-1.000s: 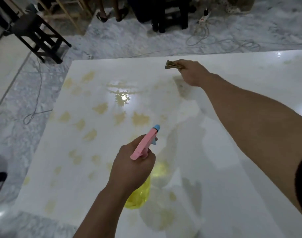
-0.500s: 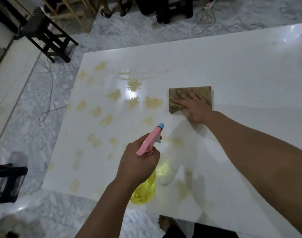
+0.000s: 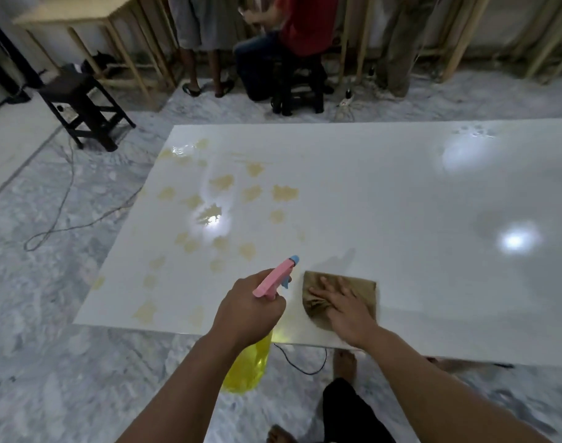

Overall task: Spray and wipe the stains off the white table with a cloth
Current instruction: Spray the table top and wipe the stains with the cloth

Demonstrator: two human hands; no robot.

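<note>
A spray bottle (image 3: 250, 362) is gripped by the left hand (image 3: 247, 310), fingers curled round its neck below the pink trigger head (image 3: 273, 278), which is pointed out over the desk (image 3: 401, 203); the yellow body is hung past the near desk edge, above the floor. The right hand (image 3: 346, 306) is laid flat, fingers straight and spread, pressed on a brown cloth (image 3: 364, 287) on the desk near its front edge, just right of the bottle. Yellowish stains (image 3: 284, 193) are scattered over the desk's left part, beyond and left of the hands. A dark stool (image 3: 81, 107) and seated people are seen further back.
</note>
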